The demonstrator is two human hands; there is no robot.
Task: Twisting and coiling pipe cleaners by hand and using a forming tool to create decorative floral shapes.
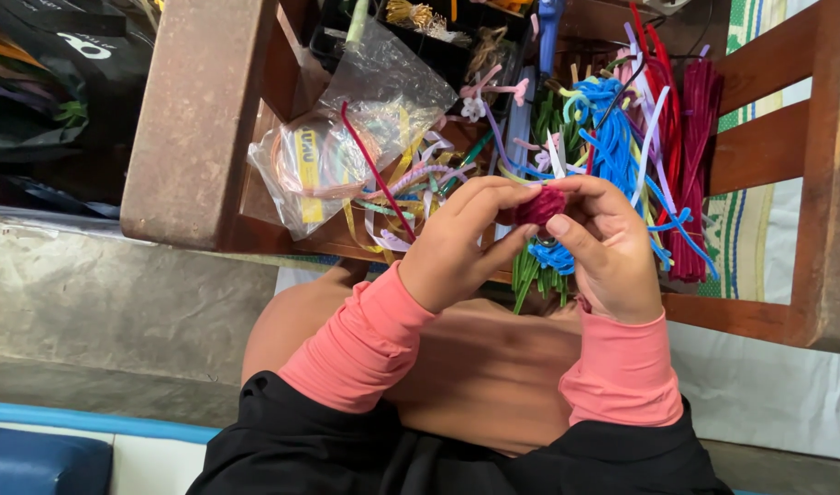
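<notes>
Left hand (461,243) and right hand (603,247) are both pinching a small dark red coil (539,205) of fuzzy wire, fingertips closing around it between them, above the lap. A red wire (376,171) is trailing up-left from the hands. Beyond, a wooden tray (759,147) is holding blue wires (613,137), dark red wires (695,137) and a clear plastic bag (347,137).

The dark red coil (539,205) pinched between the left hand (461,240) and right hand (608,252) looks fuzzy and matt, like the pile of pipe cleaners (622,137) behind it. The plastic bag (347,137) is clear, glossy and crinkled. The wooden tray (759,147) is smooth, dull brown. The sleeves (365,344) are soft matt knit cloth.
</notes>
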